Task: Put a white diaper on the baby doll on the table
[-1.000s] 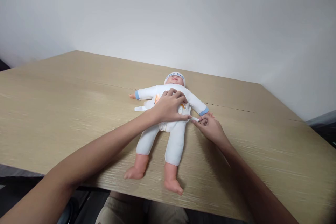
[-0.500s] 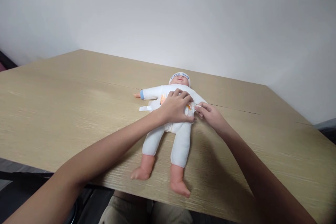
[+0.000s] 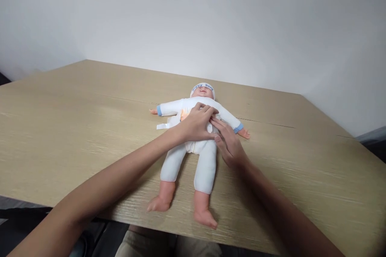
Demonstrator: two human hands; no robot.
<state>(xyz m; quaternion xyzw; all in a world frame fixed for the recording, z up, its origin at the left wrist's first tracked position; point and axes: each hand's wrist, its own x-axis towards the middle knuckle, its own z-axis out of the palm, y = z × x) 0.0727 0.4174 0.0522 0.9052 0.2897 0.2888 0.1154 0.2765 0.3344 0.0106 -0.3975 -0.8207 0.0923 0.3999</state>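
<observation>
A baby doll [image 3: 205, 164] in a white suit with blue cuffs lies on its back, its feet towards me. Around its middle is a white diaper [image 3: 173, 122] with an orange print. On the doll's right side, a white fastening tab [image 3: 163, 126] sticks out loose over the table. My left hand [image 3: 199, 122] rests across the diaper's front, thumb and fingers apart, covering most of it. Against the other side of the diaper lies my right hand [image 3: 227, 140], fingers extended and their tips touching near my left fingers. The fastening under my right hand is hidden.
The doll lies on a wooden table [image 3: 90, 136] with a thin seam running across it. A white partition [image 3: 193, 28] stands behind the table's far edge. My lap [image 3: 144, 243] is below the near edge.
My right hand has gone from pinching the diaper's edge to lying extended against its side. The doll's left hand has come into sight. My left hand stays on the diaper.
</observation>
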